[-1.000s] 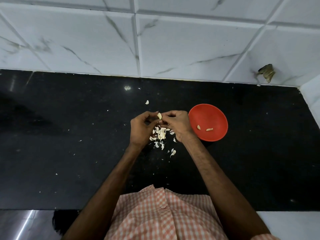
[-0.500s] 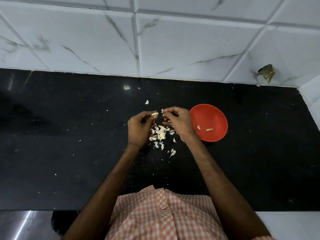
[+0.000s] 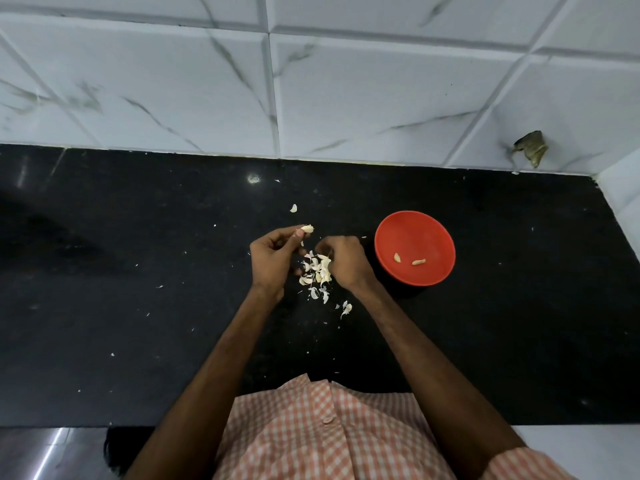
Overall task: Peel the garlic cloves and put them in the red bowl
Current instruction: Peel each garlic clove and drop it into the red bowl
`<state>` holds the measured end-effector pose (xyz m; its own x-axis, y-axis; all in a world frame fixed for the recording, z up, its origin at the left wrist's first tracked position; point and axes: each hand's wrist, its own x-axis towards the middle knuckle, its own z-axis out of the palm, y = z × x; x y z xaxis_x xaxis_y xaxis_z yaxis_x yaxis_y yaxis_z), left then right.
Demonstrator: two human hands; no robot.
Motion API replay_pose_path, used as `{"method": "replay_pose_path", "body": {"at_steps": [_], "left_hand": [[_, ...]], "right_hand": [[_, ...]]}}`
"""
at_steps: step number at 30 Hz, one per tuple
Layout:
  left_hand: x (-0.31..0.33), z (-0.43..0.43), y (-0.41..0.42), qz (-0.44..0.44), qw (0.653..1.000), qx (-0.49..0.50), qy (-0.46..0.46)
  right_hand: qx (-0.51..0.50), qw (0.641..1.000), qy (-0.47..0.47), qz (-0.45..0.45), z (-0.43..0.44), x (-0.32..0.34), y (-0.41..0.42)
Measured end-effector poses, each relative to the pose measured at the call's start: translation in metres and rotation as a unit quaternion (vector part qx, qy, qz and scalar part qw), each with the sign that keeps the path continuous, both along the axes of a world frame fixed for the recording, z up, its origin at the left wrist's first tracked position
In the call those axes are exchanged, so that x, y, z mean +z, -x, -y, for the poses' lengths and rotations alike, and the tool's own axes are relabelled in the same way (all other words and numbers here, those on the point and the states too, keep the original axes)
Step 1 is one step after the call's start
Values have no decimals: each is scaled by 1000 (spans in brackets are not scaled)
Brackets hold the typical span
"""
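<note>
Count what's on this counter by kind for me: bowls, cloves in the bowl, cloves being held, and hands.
Red bowl: 1
Peeled cloves in the bowl: 2
Garlic clove pinched by the left hand: 1
Hands, counting the right hand: 2
Total: 6
Peel scraps between the hands: too jumbled to count.

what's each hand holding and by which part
The left hand pinches a garlic clove by one end. The right hand curls over the peels; any hold is hidden.
</note>
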<state>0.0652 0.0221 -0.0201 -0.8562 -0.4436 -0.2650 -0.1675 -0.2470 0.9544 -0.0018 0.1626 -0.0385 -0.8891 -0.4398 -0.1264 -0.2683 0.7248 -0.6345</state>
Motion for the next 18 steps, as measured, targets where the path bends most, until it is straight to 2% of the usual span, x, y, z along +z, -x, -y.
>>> {"method": "replay_pose_path", "body": {"at_steps": [2, 5, 8, 13, 18], "left_hand": [[-1, 1, 0, -8, 1000, 3, 22], [-3, 2, 0, -19, 996, 9, 81], [-4, 4, 0, -16, 989, 0, 149], [-7, 6, 0, -9, 986, -31, 161], [-4, -5, 2, -14, 995, -8, 94]], "right_hand": [[-14, 999, 29, -17, 1, 4, 2], [-62, 990, 121, -43, 2, 14, 1], [-54, 975, 209, -47, 2, 24, 3], [-6, 979, 204, -27, 0, 30, 4], [-30, 979, 201, -21, 3, 28, -2]]}}
